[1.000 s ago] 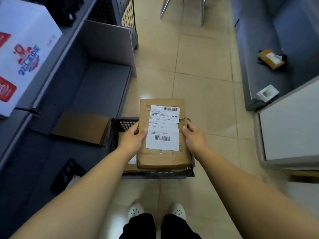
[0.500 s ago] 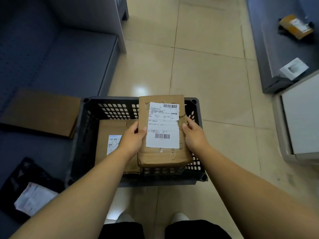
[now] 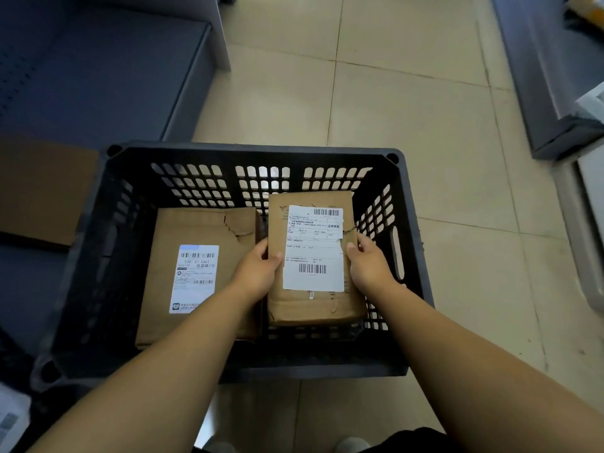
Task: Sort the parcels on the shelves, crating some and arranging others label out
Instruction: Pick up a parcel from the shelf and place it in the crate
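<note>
Gripping the brown box (image 3: 313,253) mid-frame with left hand (image 3: 258,273) and right hand (image 3: 369,266). Probably stiff and light. Hold both sides.

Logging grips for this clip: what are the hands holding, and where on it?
The left hand and right hand grip the labelled parcel by its opposite long sides.
</note>
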The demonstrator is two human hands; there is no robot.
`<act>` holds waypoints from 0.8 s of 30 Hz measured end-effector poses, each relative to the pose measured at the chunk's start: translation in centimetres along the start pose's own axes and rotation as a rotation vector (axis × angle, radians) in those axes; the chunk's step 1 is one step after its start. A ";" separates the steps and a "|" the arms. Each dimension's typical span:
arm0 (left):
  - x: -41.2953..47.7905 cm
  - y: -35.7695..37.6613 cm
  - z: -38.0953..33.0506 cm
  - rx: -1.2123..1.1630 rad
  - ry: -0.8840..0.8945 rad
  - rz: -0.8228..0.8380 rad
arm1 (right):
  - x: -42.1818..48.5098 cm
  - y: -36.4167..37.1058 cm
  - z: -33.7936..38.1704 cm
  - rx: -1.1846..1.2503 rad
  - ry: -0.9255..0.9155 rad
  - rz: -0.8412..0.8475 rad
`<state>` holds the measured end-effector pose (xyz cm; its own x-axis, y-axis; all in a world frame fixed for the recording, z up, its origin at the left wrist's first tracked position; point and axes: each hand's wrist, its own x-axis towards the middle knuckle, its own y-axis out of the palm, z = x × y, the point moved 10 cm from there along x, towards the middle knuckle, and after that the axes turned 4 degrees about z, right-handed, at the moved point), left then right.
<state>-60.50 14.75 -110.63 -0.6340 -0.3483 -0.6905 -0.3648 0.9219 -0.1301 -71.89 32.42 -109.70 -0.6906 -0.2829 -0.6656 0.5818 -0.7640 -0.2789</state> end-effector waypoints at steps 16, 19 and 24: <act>4.1 3.7 5.8 0.111 -0.198 0.132 | 3.5 1.6 -6.8 0.003 0.242 0.092; 4.4 3.7 6.1 0.138 -0.217 0.136 | 3.7 1.6 -7.0 -0.042 0.240 0.080; 4.1 3.3 5.7 0.184 -0.240 0.108 | 3.6 1.5 -6.9 -0.049 0.258 0.067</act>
<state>-60.34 17.32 -117.94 -0.4750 -0.2171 -0.8528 -0.1613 0.9741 -0.1582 -70.57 34.31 -117.33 -0.5211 -0.1705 -0.8363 0.6473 -0.7176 -0.2570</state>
